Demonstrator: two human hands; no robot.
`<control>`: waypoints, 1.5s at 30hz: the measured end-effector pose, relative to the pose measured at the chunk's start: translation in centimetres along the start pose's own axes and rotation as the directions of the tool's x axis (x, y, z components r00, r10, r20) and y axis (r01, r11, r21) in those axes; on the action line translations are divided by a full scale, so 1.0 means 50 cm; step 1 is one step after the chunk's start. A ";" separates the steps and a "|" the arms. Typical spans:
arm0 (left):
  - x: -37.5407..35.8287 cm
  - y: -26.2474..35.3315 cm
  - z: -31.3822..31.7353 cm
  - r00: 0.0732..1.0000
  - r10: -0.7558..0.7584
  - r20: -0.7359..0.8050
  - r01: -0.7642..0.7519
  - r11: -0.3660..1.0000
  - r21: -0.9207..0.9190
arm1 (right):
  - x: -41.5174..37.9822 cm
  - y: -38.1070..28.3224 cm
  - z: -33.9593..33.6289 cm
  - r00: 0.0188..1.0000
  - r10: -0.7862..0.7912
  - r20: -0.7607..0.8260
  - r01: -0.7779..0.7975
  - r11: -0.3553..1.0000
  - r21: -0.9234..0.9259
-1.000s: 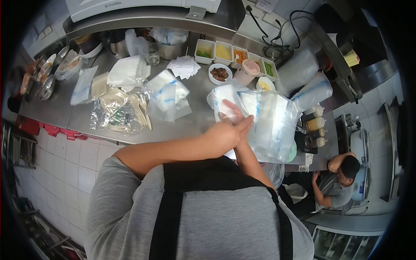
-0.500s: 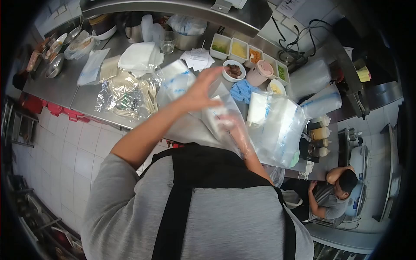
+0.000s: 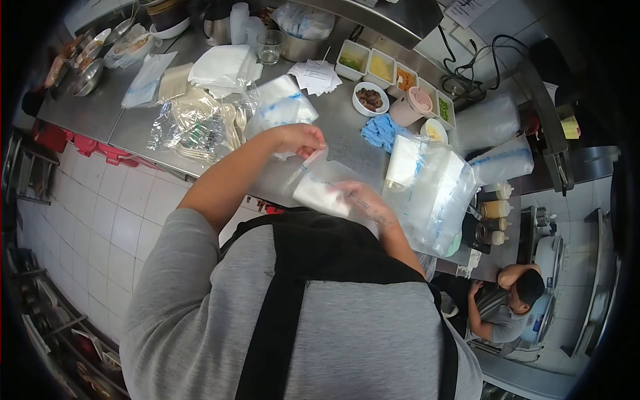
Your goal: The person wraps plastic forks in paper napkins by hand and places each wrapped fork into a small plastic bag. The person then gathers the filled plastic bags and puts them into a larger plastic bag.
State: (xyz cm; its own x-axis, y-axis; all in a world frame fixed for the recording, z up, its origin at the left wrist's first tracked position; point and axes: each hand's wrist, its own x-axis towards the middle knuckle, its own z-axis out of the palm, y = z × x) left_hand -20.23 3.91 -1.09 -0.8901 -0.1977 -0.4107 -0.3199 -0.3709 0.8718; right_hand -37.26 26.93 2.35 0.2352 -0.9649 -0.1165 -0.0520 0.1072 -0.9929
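Since half a second ago the left hand (image 3: 300,140) has dropped from its raised, open-fingered pose and now pinches the upper edge of a clear plastic bag (image 3: 327,183), fingers closed on the film. The right hand (image 3: 363,200) sits inside or behind that bag — seen through the plastic, so I cannot tell whether its fingers are curled or spread. The bag hangs between the two hands, above the near edge of the steel counter (image 3: 100,120), with something white showing in its lower part.

At three o'clock from the hands stands a stack of clear bags with blue print (image 3: 437,190), just beside the right forearm. At one o'clock lies a pair of blue gloves (image 3: 380,130), and beyond them a bowl of dark food (image 3: 371,99) and a row of white tubs (image 3: 393,70). At ten o'clock — a bagged bundle of plastic cutlery (image 3: 197,127). Another person (image 3: 507,307) crouches at four o'clock, well apart.
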 end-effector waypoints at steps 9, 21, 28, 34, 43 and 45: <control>0.007 -0.054 0.007 0.947 0.283 0.152 -0.306 0.940 0.152 | -0.012 0.033 0.006 0.993 -0.119 -0.022 0.092 0.861 -0.500; -0.073 0.002 0.049 0.974 0.207 0.095 -0.206 0.978 -0.021 | -0.008 0.006 0.072 0.984 -0.174 -0.030 0.133 0.841 -0.524; -0.028 -0.048 -0.017 0.976 0.168 0.139 -0.166 0.986 -0.024 | -0.003 0.056 0.059 0.942 -0.326 -0.075 0.269 0.871 -0.410; -0.048 -0.019 0.013 0.963 0.259 0.078 -0.245 0.957 -0.152 | 0.017 0.087 0.049 0.972 -0.231 0.031 0.220 0.864 -0.452; -0.051 -0.008 0.020 0.989 0.132 -0.066 -0.122 0.984 0.132 | 0.014 0.013 0.057 0.991 -0.121 -0.054 0.104 0.964 -0.247; -0.052 -0.012 0.027 0.981 0.196 0.016 -0.194 0.979 -0.061 | 0.014 0.007 0.067 0.997 -0.029 -0.077 0.010 0.971 -0.238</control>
State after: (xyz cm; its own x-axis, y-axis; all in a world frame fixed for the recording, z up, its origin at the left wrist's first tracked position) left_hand -18.14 5.87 -0.19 -0.9405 -0.2521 -0.2278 -0.1202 -0.3802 0.9170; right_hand -33.84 27.07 1.85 0.1615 -0.9832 -0.0854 -0.2791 0.0375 -0.9595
